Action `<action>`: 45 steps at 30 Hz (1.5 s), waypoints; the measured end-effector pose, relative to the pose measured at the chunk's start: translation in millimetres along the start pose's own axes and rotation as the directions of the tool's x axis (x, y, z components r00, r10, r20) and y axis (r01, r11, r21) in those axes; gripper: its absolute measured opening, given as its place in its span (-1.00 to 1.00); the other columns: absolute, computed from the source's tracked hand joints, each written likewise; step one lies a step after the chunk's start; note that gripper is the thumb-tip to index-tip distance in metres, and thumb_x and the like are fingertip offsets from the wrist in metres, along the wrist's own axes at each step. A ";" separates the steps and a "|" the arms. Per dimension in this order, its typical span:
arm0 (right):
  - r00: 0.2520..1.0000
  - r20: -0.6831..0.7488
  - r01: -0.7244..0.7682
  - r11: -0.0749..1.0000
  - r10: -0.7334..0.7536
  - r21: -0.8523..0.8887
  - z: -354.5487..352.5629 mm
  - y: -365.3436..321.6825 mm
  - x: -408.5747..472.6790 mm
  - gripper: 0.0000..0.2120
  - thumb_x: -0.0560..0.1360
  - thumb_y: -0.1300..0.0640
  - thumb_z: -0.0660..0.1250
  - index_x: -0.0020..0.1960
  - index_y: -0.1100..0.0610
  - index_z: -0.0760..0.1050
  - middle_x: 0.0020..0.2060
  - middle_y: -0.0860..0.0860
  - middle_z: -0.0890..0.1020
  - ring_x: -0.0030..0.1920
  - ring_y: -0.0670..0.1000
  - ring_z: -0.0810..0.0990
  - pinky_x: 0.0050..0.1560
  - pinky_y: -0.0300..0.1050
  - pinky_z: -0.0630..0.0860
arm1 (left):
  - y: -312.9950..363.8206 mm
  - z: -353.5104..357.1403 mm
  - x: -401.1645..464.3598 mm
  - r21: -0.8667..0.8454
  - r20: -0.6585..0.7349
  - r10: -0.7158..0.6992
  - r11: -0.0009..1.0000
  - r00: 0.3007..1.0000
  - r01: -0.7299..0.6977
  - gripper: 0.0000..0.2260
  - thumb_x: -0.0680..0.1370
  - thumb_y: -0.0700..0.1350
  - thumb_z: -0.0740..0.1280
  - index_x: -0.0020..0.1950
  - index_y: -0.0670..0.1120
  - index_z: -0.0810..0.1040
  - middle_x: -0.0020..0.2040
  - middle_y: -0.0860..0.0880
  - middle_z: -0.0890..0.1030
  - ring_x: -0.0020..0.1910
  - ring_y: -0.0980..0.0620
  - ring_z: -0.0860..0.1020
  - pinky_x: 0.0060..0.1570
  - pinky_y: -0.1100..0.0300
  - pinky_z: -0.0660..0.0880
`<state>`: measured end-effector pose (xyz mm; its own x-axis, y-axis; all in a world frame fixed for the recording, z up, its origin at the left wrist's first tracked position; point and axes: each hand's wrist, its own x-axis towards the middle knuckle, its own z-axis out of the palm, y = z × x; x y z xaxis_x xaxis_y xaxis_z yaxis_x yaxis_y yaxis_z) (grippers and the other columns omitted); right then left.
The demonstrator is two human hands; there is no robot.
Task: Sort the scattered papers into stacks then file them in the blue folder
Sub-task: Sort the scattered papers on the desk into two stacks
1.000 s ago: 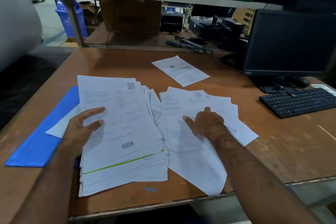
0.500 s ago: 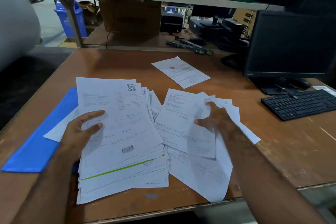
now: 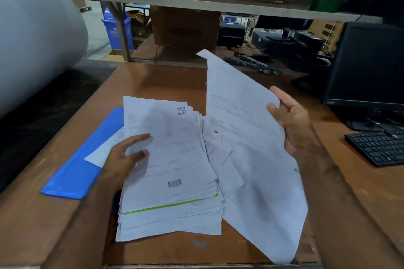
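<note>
On the brown wooden table lies a thick stack of white printed papers, one green-edged sheet showing near its bottom. The left hand rests at the stack's left edge, thumb and fingers spread apart and lightly curled over the top sheet, which carries a QR code and a barcode. The right hand holds a raised bundle of white printed sheets by its right edge, thumb in front and fingers behind, lifted clear of the table and tilted upright. A few loose sheets lie between the stack and the bundle. The flat blue plastic folder lies on the table just left of the stack, partly under it. A black keyboard and dark monitor sit at the right.
</note>
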<state>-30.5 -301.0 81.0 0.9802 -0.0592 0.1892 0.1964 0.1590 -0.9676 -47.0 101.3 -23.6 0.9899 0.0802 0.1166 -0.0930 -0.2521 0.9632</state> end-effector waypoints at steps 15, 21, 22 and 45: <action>0.993 0.093 0.109 0.788 -0.066 -0.606 89.6 128.5 -2.6 -0.60 0.49 0.25 0.51 0.30 0.07 0.62 0.19 -0.11 0.63 0.12 -0.47 0.50 0.07 -0.57 0.34 | 8.7 7.8 -2.9 0.002 -0.020 -0.022 1.000 1.000 0.022 -0.51 0.61 0.09 0.32 0.54 0.21 0.34 0.48 0.25 0.38 0.42 0.19 0.36 0.31 0.23 0.32; 0.966 0.247 0.220 0.733 -0.073 -0.644 117.2 134.5 -6.8 -0.55 0.62 -0.06 0.32 0.46 0.05 0.46 0.35 -0.07 0.56 0.29 -0.06 0.55 0.34 -0.14 0.46 | 3.0 -10.6 -0.2 0.026 -0.010 0.052 0.998 0.999 -0.052 -0.51 0.54 -0.35 0.42 0.38 0.09 0.57 0.35 0.23 0.57 0.38 0.23 0.47 0.43 0.19 0.38; 0.974 0.216 0.201 0.707 -0.070 -0.678 117.1 134.5 -6.3 -0.51 0.61 -0.17 0.24 0.47 0.02 0.42 0.36 -0.06 0.56 0.29 -0.02 0.55 0.34 -0.01 0.47 | 5.7 -18.3 -1.4 0.015 -0.026 0.058 0.998 0.998 -0.057 -0.53 0.53 -0.38 0.41 0.35 0.03 0.60 0.28 0.27 0.61 0.35 0.22 0.50 0.37 0.27 0.41; 0.978 -0.164 -0.110 -0.347 0.130 -0.931 48.4 101.3 -40.7 -0.15 0.51 -0.53 -0.09 0.47 0.07 0.39 0.43 0.07 0.40 0.40 0.14 0.38 0.38 0.28 0.21 | 27.7 -62.8 -8.1 -0.198 -0.140 -0.015 0.980 0.990 -0.013 -0.60 0.58 -0.40 0.29 0.34 -0.05 0.56 0.18 0.22 0.62 -0.09 0.36 0.64 -0.23 0.51 0.50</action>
<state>-49.3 -234.8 -16.6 0.9796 -0.1985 0.0323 -0.2012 -0.9665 0.1591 -64.3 154.3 17.3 0.9664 0.2186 0.1350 -0.1255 -0.0570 0.9905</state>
